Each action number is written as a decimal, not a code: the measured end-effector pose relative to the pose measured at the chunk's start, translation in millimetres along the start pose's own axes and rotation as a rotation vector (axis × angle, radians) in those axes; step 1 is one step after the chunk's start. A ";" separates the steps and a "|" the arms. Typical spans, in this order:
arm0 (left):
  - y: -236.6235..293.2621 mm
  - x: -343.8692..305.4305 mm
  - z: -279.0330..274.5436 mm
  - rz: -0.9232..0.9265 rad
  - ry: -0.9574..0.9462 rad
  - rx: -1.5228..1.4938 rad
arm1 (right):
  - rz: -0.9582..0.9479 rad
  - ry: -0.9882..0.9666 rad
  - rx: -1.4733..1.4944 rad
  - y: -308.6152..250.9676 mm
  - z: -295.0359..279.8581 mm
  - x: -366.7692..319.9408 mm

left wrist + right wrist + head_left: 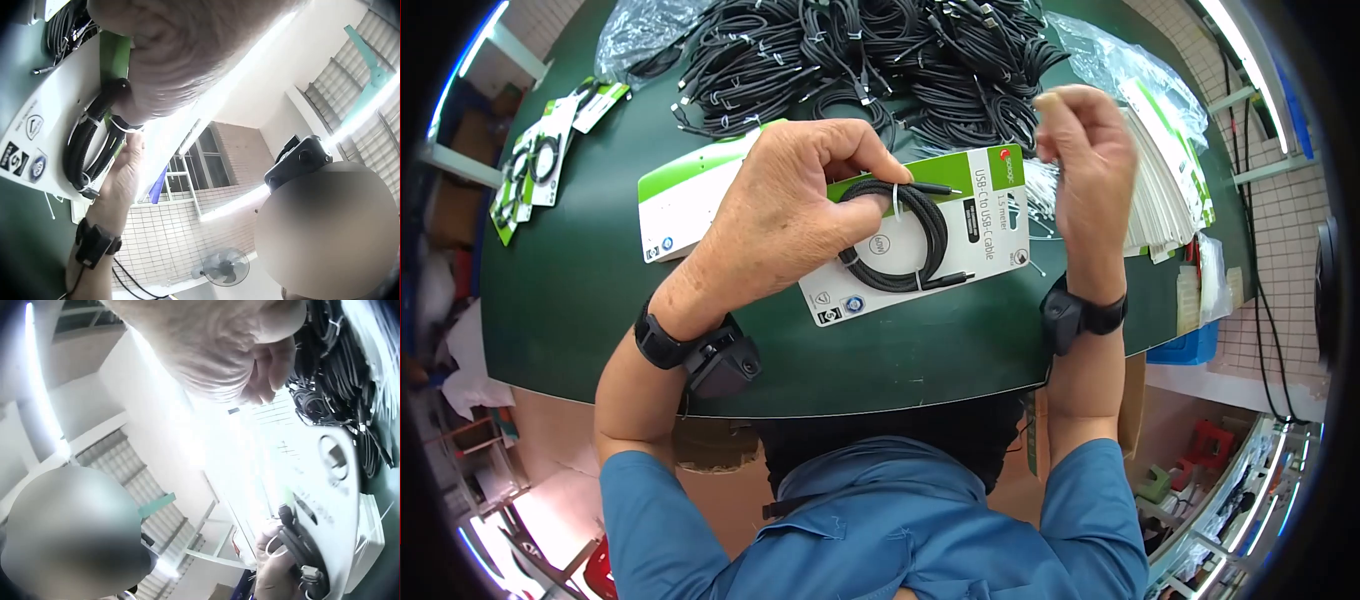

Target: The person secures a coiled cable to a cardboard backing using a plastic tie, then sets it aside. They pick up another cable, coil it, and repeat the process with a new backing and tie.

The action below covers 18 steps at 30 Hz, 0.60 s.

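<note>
A coiled black braided cable (935,240) lies against a green and white package card (1000,250) printed "USB-C to USB-C cable". White ties loop around the coil at several spots. My left hand (785,195) grips the cable and card at the upper left, thumb inside the coil and index finger by the top tie. To the right of the card my right hand (1090,165) is raised, fingers curled in toward the thumb. Nothing shows between those fingers in the right wrist view, where the right hand (244,350) is above the card (337,512).
A large heap of black cables (850,60) covers the table's far side. White cable ties (1043,190) and a stack of cards (1155,190) are at right. More cards (685,200) lie at left, beyond them cards with cables (545,160). Plastic bags (640,40) sit at the back.
</note>
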<state>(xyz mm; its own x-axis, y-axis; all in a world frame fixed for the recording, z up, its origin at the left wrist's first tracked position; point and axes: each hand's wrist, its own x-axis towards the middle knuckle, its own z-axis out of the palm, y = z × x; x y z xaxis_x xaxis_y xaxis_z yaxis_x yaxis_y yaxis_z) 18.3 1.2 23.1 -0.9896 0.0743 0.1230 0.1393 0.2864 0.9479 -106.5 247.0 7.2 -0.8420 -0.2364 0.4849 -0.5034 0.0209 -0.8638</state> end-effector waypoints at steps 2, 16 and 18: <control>2.7 -1.4 1.4 0.019 0.002 -0.009 | 0.189 -0.179 0.166 1.5 4.8 5.5; 9.2 -3.3 1.3 0.059 0.062 -0.177 | 0.253 -0.676 0.489 53.8 10.6 -59.6; 9.8 -3.1 1.1 0.059 0.050 -0.166 | 0.339 -0.664 0.577 43.3 10.7 -63.2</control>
<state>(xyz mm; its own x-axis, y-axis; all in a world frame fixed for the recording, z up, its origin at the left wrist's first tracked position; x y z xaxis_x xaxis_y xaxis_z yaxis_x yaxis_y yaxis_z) 22.8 4.8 31.7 -0.9809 0.0374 0.1906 0.1938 0.1210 0.9735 -73.0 252.4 -62.4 -0.5539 -0.8146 0.1722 0.0713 -0.2525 -0.9650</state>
